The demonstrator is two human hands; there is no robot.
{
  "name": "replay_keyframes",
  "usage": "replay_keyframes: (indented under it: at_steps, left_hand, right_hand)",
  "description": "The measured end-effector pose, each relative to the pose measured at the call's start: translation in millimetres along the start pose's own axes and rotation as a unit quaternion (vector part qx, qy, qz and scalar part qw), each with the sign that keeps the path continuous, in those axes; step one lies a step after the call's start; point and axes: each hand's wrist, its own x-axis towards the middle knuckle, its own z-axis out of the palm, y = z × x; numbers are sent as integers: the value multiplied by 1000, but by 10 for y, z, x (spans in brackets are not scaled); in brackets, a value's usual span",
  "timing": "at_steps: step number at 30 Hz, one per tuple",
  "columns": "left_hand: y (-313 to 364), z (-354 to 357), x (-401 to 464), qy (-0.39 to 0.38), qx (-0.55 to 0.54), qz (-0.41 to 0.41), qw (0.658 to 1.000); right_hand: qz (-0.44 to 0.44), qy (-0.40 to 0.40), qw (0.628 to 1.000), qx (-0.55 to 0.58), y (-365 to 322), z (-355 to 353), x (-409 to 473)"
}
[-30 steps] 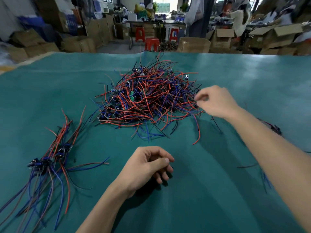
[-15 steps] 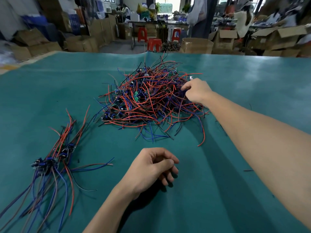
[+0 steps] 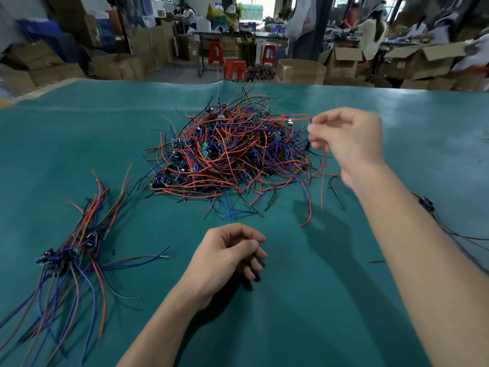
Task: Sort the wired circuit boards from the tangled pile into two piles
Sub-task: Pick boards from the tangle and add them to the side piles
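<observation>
A tangled pile [image 3: 232, 154] of red, blue and black wires with small circuit boards lies mid-table on the green mat [image 3: 304, 300]. My right hand [image 3: 349, 139] hovers at the pile's right edge, raised, its fingers pinching a wired board whose red wire [image 3: 322, 186] hangs down; the board itself is blurred. My left hand [image 3: 227, 258] rests on the mat below the pile, fingers loosely curled and holding nothing. A sorted pile [image 3: 66, 255] of wired boards lies at the left. At the right, partly behind my forearm, lies another small group of boards [image 3: 427, 203].
Beyond the table's far edge stand cardboard boxes [image 3: 301, 71], red stools [image 3: 234, 68] and work tables. People [image 3: 370, 35] are working in the background. A short loose wire piece [image 3: 377, 261] lies on the mat at the right.
My right hand dipped into the pile's right side, then pulled back up and to the right with a wired board pinched. My left hand stayed still.
</observation>
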Motion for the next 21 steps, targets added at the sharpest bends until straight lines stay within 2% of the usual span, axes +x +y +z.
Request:
replay_keyframes:
  at_steps: [2,5,7,9,13,18,21]
  left_hand:
    - [5,5,7,24,-28,4,999]
    - [28,12,13,47,-80,2,996]
    - [52,8,10,47,-108,-2,993]
    - [73,0,-4,32,-118,4,992]
    - [86,39,-34,9,-131,42,990]
    - [58,56,-45,9,-138,57,989]
    - [45,50,-39,7,-158,59,986]
  right_hand:
    - [83,-42,987,130,-27,-95,-299]
    - [215,-65,932,283,48,-135,-736]
    - [283,-101,895,329,172,-46,-991]
    - [326,-151,882,304,278,73,-1171]
    - [327,-190,894,242,338,257,-1320]
    - [308,-199,897,246,380,328,-1412]
    - [320,-198,882,284,385,325,-1409]
